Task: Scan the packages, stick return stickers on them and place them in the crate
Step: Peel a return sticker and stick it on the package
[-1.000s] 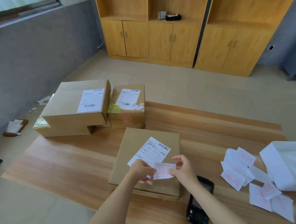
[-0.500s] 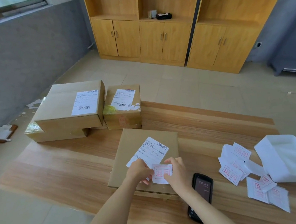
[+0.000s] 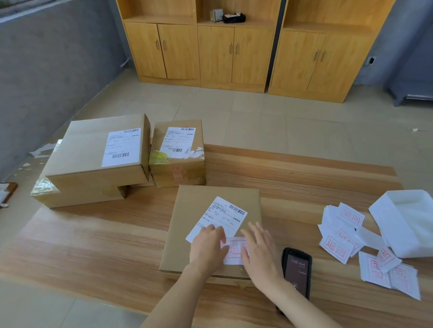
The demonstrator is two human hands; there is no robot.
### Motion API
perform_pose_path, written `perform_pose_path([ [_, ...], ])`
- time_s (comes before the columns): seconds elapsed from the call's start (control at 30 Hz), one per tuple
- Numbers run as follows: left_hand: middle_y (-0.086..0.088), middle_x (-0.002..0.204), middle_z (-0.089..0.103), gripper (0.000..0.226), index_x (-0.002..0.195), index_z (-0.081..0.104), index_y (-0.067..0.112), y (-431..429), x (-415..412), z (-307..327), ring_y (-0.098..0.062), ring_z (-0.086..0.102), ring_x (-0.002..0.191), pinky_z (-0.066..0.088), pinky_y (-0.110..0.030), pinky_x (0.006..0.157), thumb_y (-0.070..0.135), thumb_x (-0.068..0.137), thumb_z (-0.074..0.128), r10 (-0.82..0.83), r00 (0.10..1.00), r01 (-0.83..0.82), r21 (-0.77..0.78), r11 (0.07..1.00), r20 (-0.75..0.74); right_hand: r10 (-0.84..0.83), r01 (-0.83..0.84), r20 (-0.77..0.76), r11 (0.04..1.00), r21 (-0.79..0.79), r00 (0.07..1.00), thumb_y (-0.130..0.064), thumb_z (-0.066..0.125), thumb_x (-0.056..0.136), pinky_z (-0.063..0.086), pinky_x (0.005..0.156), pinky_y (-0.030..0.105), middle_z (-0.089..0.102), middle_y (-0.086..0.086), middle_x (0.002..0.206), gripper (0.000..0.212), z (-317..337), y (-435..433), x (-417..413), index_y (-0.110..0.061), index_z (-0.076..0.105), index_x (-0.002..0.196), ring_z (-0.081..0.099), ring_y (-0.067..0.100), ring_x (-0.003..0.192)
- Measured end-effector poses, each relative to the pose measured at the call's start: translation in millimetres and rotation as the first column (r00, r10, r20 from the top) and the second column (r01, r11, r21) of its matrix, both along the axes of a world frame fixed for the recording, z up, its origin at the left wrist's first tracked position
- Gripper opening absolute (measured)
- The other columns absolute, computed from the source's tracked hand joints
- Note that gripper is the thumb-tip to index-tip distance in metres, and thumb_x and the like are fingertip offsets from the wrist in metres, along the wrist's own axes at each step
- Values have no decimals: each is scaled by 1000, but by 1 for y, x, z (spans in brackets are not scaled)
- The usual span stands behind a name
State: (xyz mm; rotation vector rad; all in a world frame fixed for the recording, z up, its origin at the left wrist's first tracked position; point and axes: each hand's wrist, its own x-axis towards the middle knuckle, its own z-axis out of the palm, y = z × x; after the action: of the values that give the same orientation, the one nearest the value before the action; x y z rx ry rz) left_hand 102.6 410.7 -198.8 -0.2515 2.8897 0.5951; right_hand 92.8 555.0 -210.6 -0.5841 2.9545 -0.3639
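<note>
- Cardboard package (image 3: 215, 200) lies flat on the wooden table (image 3: 85, 247).
- Return sticker (image 3: 234, 252) sits on the package's near edge, below its shipping label (image 3: 220, 214).
- I see my left hand (image 3: 207, 247) and right hand (image 3: 260, 250) pressing flat on that sticker, fingers straight, gripping nothing.
- Scanner (image 3: 298, 268) lies just right of the package, with spare stickers (image 3: 343, 233) further right.

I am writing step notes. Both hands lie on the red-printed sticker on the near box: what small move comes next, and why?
Probably sweep the left hand and right hand across the return sticker to press it flat. Both lie open on it, atop the flat box, with its middle bare between them.
</note>
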Motion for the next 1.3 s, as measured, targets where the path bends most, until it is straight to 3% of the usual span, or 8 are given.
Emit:
perform_pose_path([
  [0.13,1,125,46,27,122,49,18,10,8,-12,-20,40,116,30,-25,95,16,95,43,-238,969,220,-201,955,-72,144,-123,-155,983,133,977,-20,81,71,9,115,38,56,5,133,54,-2,-6,19,-8,65,121,54,20,124],
  [0.2,1,135,41,36,130,43,16,12,15,-19,-21,36,125,27,-27,103,13,95,39,-289,955,266,-228,937,-71,134,-112,-138,980,162,981,-22,87,61,4,110,37,64,2,124,56,0,-8,23,-10,70,113,60,20,117],
  [0.33,4,140,49,53,135,51,15,11,26,-19,-16,45,132,37,-25,107,29,84,60,-337,934,299,-257,919,-121,118,-120,22,972,204,993,-25,31,102,-20,113,40,-2,4,160,59,-12,-3,20,-11,3,151,-5,27,147],
  [0.4,0,156,23,58,149,27,12,9,30,-24,-19,21,145,20,-31,117,28,95,45,-339,937,300,-295,907,-88,110,-127,82,963,236,991,-32,14,104,-16,115,41,-16,0,158,54,-16,1,17,-18,-11,150,-18,27,145],
  [0.47,-1,160,-9,59,151,-6,13,6,31,-34,-21,-10,147,-3,-38,119,23,102,24,-353,931,363,-285,887,88,115,-133,91,965,227,989,-38,9,103,-15,115,43,-17,-2,158,54,-19,4,14,-22,-11,150,-20,27,144],
  [0.53,1,159,-17,57,149,-14,15,4,30,-36,-21,-18,146,-9,-40,118,24,103,19,-347,932,361,-314,878,101,119,-138,98,965,221,988,-40,8,102,-17,114,43,-19,-3,157,54,-21,8,13,-24,-11,150,-23,27,143],
  [0.73,5,157,-20,55,149,-16,17,0,30,-37,-21,-22,144,-10,-42,118,31,104,11,-327,937,350,-305,886,127,87,-116,141,969,216,986,-40,8,102,-17,114,44,-30,-8,148,55,-25,17,12,-22,-17,148,-36,24,132],
  [1.3,0,158,-18,55,150,-13,16,-15,37,-34,-25,-22,144,-11,-42,118,33,103,10,-323,941,339,-341,877,105,28,-40,61,979,202,998,-38,6,102,-13,115,44,-29,-5,149,54,-27,35,12,-22,-20,146,-23,26,143],
])
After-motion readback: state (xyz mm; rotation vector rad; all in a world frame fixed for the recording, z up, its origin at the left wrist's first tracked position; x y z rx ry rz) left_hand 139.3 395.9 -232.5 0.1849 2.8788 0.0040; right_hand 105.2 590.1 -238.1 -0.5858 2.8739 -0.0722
